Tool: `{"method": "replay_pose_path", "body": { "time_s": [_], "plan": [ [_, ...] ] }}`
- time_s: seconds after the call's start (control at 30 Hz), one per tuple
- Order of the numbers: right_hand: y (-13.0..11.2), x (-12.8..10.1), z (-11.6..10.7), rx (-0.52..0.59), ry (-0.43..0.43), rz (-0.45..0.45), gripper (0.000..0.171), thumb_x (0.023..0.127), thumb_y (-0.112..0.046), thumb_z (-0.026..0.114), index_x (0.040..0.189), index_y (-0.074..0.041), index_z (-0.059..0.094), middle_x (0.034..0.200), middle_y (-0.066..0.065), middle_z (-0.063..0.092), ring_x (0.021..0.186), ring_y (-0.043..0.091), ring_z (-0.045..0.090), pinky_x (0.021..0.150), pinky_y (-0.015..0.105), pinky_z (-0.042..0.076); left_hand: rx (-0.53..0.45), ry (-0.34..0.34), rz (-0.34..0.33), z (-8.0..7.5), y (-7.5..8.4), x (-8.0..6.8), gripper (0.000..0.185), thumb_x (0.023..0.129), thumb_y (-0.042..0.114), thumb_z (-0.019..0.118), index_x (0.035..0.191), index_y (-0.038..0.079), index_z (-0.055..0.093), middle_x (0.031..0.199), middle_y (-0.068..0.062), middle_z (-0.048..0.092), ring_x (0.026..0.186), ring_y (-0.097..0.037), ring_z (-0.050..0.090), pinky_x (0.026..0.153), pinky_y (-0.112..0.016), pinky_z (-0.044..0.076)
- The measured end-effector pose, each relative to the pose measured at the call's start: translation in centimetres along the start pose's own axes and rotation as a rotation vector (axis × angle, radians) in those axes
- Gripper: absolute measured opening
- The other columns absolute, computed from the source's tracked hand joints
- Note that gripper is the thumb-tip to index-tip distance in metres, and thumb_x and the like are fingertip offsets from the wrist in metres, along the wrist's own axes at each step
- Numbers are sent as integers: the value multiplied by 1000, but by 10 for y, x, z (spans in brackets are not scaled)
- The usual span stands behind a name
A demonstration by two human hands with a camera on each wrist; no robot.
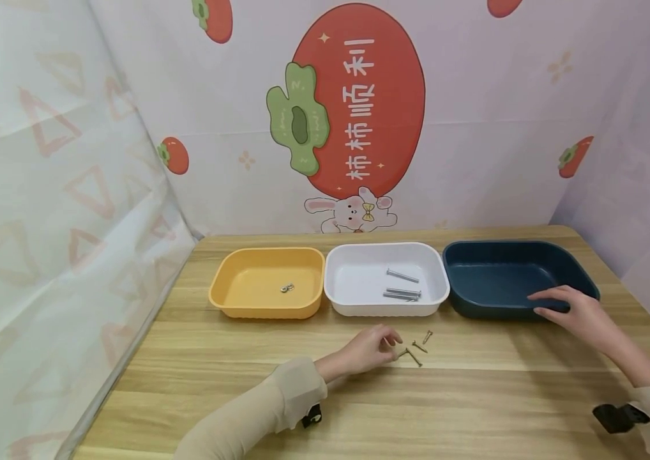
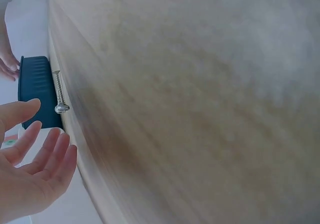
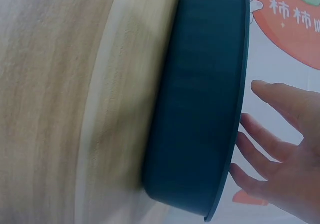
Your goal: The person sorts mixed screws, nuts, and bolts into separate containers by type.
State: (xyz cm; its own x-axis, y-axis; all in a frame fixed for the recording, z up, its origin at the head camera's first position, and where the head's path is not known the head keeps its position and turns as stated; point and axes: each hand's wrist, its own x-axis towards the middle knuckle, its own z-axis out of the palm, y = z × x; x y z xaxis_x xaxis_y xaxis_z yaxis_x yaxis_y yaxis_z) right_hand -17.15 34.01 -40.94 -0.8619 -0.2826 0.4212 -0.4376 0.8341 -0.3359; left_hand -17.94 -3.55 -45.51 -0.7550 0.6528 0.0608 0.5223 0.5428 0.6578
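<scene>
Three loose screws lie on the wooden table in front of the white tray. My left hand rests just left of them with loosely curled fingers and holds nothing. In the left wrist view the left hand is open, with one screw beyond its fingertips. My right hand reaches with straight fingers to the front rim of the dark blue tray. In the right wrist view the fingers hover beside that tray; I cannot tell whether they touch it.
A yellow tray at the left holds small metal nuts. The white tray holds several long bolts. Patterned screens enclose the table on the left, back and right. Bare wood stretches along the near side.
</scene>
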Motion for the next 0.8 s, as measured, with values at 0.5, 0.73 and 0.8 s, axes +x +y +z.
{"method": "replay_pose_path", "body": {
  "time_s": [0.5,0.73,0.8],
  "plan": [
    [12,-10,6,25,81,33,14,70,-1,70,84,-1,67,80,9,58,79,-22,32,57,12,35,-38,-19,-62,4,-2,7,23,74,5,68,96,3,61,83,-4,60,72,-2,53,65,-11,42],
    [13,-11,9,53,153,-19,16,65,4,71,80,-1,67,77,-14,55,78,-21,36,60,8,35,-40,-18,-66,7,-4,10,23,72,6,70,93,4,61,80,0,58,72,-3,51,65,-11,41],
    [13,-11,9,57,160,-24,16,65,4,71,80,-1,67,77,-15,55,78,-21,37,60,9,35,-39,-17,-67,8,-4,12,23,71,6,71,92,4,62,79,1,58,72,-2,51,65,-11,40]
  ]
}}
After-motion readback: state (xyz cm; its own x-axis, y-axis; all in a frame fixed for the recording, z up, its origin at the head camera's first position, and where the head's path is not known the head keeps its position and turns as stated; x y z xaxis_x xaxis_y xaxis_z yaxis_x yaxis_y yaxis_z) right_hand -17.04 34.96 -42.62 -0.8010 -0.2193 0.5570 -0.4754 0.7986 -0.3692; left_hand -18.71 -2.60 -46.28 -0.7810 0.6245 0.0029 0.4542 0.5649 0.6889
